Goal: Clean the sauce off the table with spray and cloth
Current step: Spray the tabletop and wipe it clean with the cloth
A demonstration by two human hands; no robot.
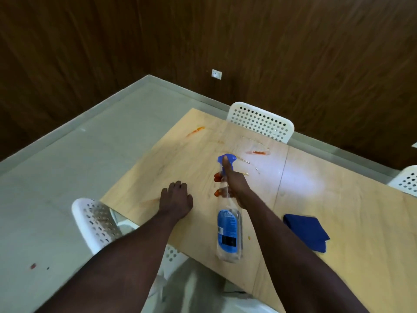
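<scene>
**Your hands**
- Your right hand [234, 184]: grips the spray bottle [227, 231] at its neck. The fingers wrap round it and the thumb lies straight along the blue trigger head.
- Your left hand [177, 197]: rests palm down on the table [338, 222] near its left edge. The fingers are loosely bent and hold nothing.

**Task items**
- Spray bottle: clear body, blue label and blue head. You hold it above the table top, tilted, with the head pointing away from you and the base toward you.
- Cloth [306, 231]: dark blue and folded. It lies flat on the table to the right of your right forearm, apart from it.
- Sauce, far-left smear [195, 131]: an orange streak near the table's far left corner.
- Sauce, far smear [258, 152]: an orange patch just beyond the bottle's head, with thin glossy streaks around it.
- Sauce, near smear [149, 201]: a faint orange mark just left of your left hand.
- Sauce spot [249, 237]: a small orange dot beside the bottle's base.

**Surroundings**
- Table: pale wood, with a seam running across it.
- Far chair [261, 124]: white and perforated, at the far edge.
- Near chair [97, 222]: white and perforated, at the left corner beside your left forearm.
- Right chair [406, 180]: partly in view.
- Floor [67, 177]: grey, with small red spots [33, 265].
- Wall [293, 53]: dark wood panelling with a white socket [216, 74].
</scene>
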